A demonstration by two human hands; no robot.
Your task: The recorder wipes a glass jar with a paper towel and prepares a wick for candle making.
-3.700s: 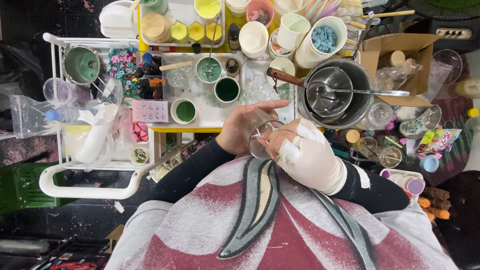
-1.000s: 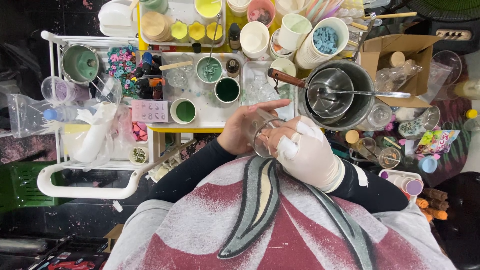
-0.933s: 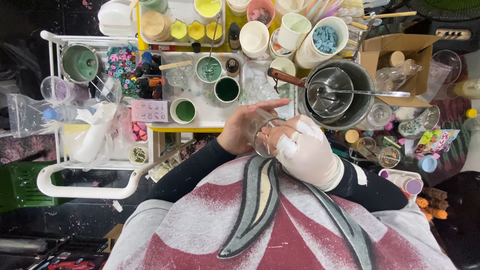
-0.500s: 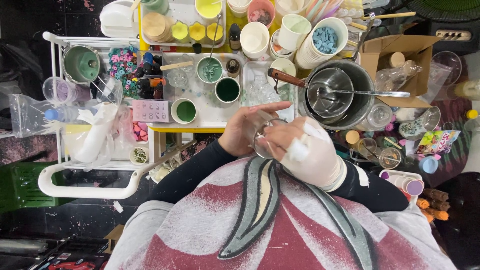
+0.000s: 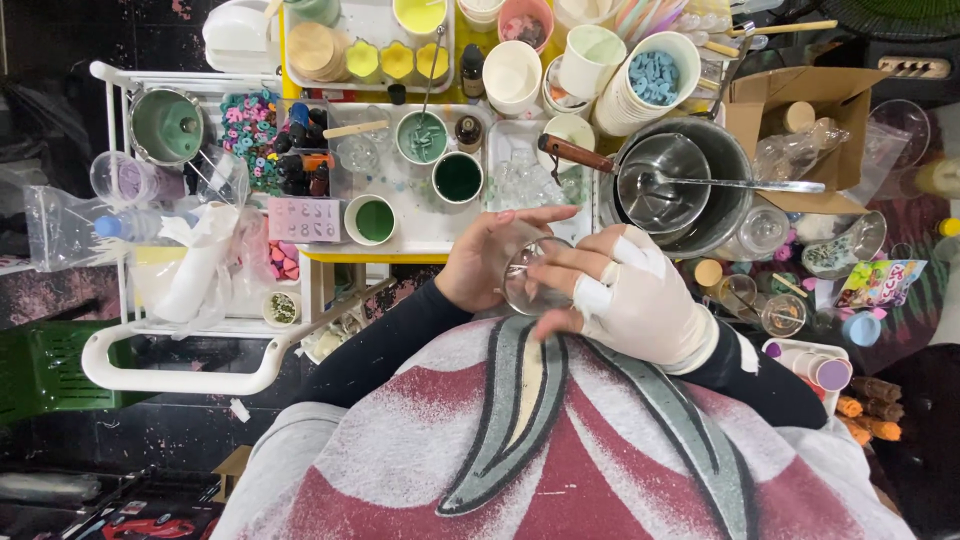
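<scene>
Landmark: the clear glass jar (image 5: 532,275), held up in front of the person's chest, just below the near edge of the white tray (image 5: 420,232).
Left hand (image 5: 490,255): bare, wrapped around the jar's left side, fingers stretched along its top edge; its grip is closed on the jar.
Right hand (image 5: 625,295): in a white fingerless glove, pressed against the jar's right side, bare fingers curled over the rim; grip also holding the jar.
Jar contents: cannot tell, the glass is see-through and partly covered by fingers.
Above the jar: the white tray, carrying a cup of green liquid (image 5: 371,220), a dark green cup (image 5: 458,177) and a pale green cup with a stirrer (image 5: 422,137).
Upper right of the jar: a steel pot (image 5: 690,200) with a smaller metal bowl and a long ladle (image 5: 735,184) lying across it.
Far right of the jar: a cardboard box (image 5: 800,110) and small glass jars crowded on the counter.
Left of the jar: a white wire cart (image 5: 190,370) with colourful beads (image 5: 250,120) on its top.
</scene>
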